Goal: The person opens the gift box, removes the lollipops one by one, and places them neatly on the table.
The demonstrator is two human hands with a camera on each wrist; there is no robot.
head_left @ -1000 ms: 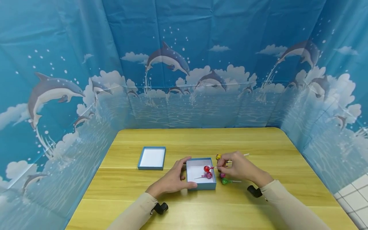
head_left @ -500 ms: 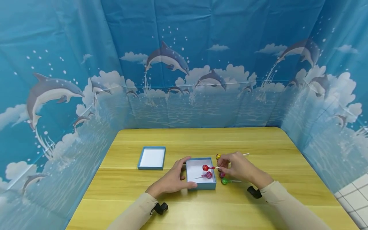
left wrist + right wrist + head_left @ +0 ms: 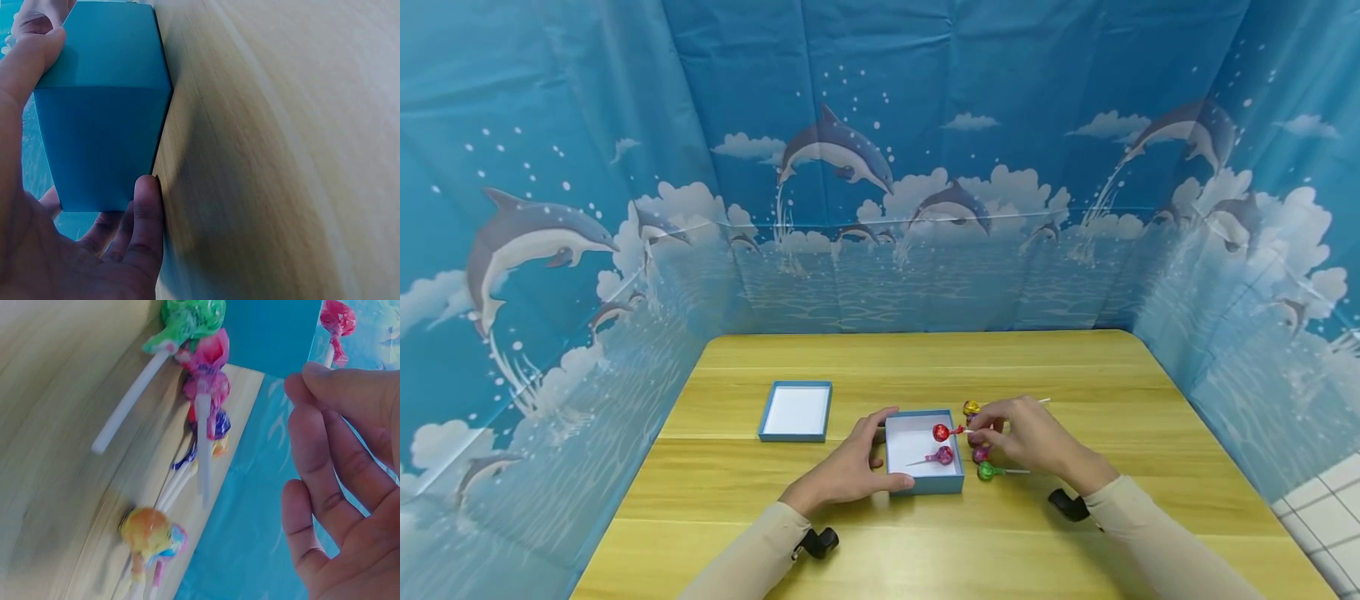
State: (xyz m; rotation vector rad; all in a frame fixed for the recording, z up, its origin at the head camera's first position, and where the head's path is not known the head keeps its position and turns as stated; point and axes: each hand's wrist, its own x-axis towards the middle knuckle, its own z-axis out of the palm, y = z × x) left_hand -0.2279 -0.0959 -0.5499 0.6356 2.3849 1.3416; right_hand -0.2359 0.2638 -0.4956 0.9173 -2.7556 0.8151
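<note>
In the head view, my left hand (image 3: 850, 471) grips a blue box (image 3: 928, 485) from its left side, thumb on the near wall and fingers at the far corner. The left wrist view shows that hand's fingers against the outside of the box (image 3: 100, 147). Between thumb and fingertips, my right hand (image 3: 1033, 440) pinches the stick of a red lollipop (image 3: 941, 432). Its wrapped head hangs over the box's white inside. A pinkish-purple lollipop (image 3: 944, 455) lies in the box. The right wrist view also has the red lollipop (image 3: 338, 322) beyond the fingertips.
Right of the box several lollipops lie on the wooden table (image 3: 737, 500), among them a green one (image 3: 194, 315), a pink one (image 3: 209, 384) and a yellow one (image 3: 147, 531). A blue-edged lid (image 3: 797, 411) with a white inside lies back left. A dolphin-printed curtain (image 3: 880, 275) stands behind.
The red lollipop's head has moved slightly up in the head view, farther from the purple lollipop, after a small shift left and back. The left hand stays on the box.
</note>
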